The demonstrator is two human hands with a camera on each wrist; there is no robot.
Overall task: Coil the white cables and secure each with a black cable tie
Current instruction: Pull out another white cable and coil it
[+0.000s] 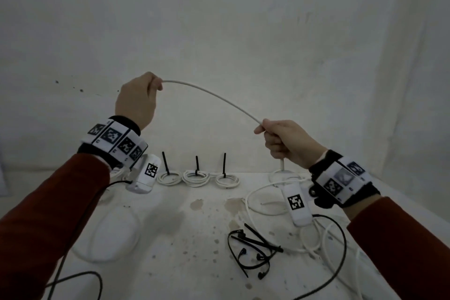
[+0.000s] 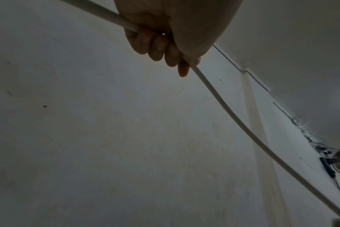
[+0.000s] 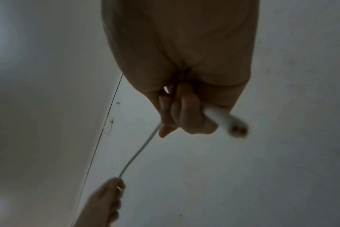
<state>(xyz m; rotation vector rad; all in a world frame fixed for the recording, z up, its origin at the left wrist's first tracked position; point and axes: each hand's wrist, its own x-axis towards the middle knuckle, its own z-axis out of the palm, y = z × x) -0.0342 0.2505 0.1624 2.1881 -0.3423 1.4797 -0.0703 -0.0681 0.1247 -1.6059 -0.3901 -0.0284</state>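
A white cable (image 1: pixel 214 96) arcs in the air between both hands above the table. My left hand (image 1: pixel 137 101) is raised high and grips the cable (image 2: pixel 233 116) with curled fingers (image 2: pixel 155 47). Lower and to the right, my right hand (image 1: pixel 283 140) grips the cable near its end, and the plug end (image 1: pixel 282 164) hangs just below the fist. In the right wrist view the plug end (image 3: pixel 229 122) sticks out past the curled fingers (image 3: pixel 186 113). Three coiled white cables (image 1: pixel 197 178), each with a black tie standing up, lie in a row at the back of the table.
Loose black cable ties (image 1: pixel 253 251) lie at the table's front centre. More loose white cable (image 1: pixel 265 202) loops at the right under my right wrist. Black wires (image 1: pixel 80 277) from the wrist cameras trail over the stained white table (image 1: pixel 182 238). A white wall stands behind.
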